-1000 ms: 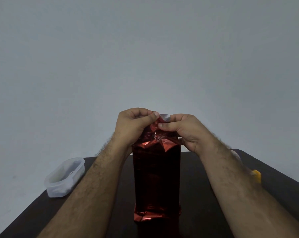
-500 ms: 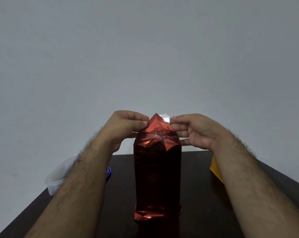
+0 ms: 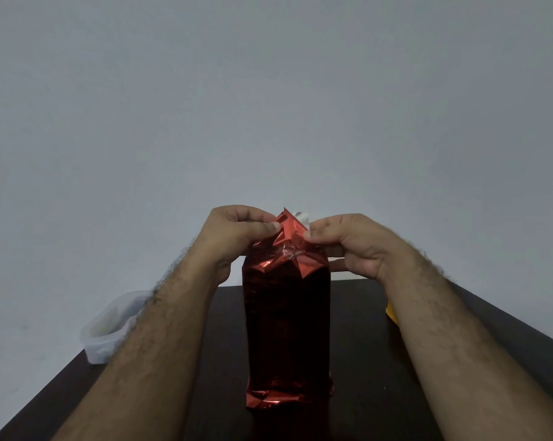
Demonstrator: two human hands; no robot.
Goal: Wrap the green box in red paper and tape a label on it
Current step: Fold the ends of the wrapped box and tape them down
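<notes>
Red paper (image 3: 286, 326) covers the box at frame center; w/ left hand (image 3: 237, 237) & right hand (image 3: 348, 246) we're pinching its top flap again, peak re-crumpled vs 0.5 s ago. Top end isn't closed yet, imo.

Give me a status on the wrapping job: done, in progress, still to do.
Done: red paper covers the upright box's sides, and its bottom end is folded under on the dark table; no green shows. In hand: the left hand and right hand pinch the paper's top flaps, which stand up in a peak, not yet flat. Left: closing that end and taping on a label; no label is visible on the paper.
</notes>
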